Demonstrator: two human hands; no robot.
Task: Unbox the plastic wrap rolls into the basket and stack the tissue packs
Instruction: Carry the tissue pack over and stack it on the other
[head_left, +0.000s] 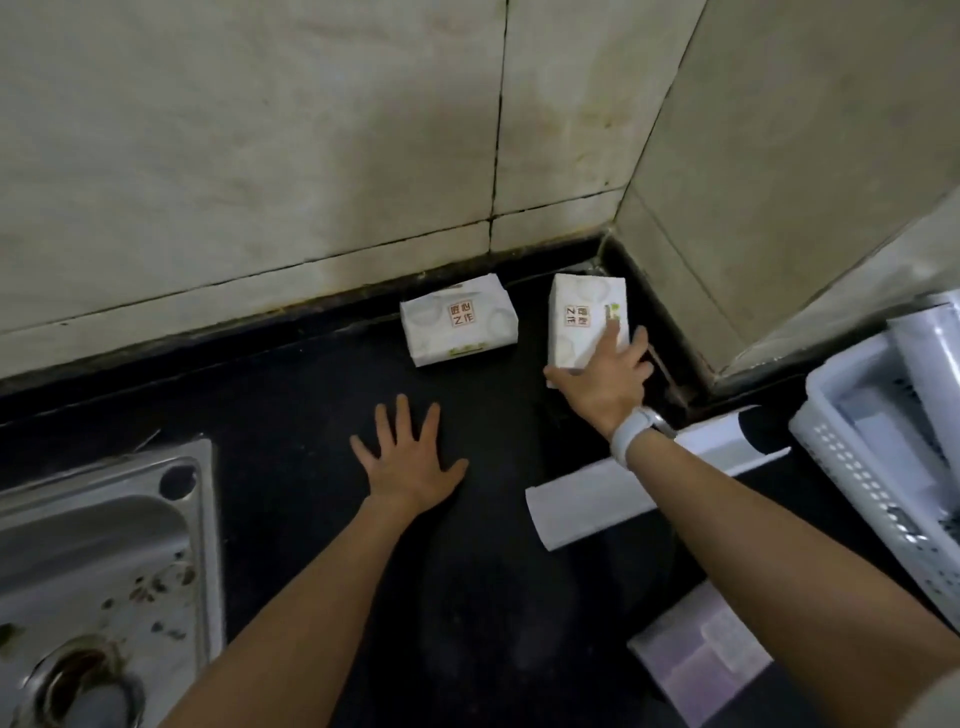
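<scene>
Two white tissue packs lie on the black counter near the back wall. The left tissue pack (458, 319) lies flat by itself. My right hand (605, 375) grips the near end of the right tissue pack (579, 317), which sits in the corner. My left hand (408, 457) rests flat on the counter with fingers spread, holding nothing. A long white plastic wrap box (587, 499) lies on the counter under my right forearm. The white perforated basket (852, 467) at the right edge holds white rolls.
A steel sink (104, 545) fills the lower left. Tiled walls meet in a corner behind the packs. A pale flat box (696, 660) lies at the counter's near right. A white watch is on my right wrist.
</scene>
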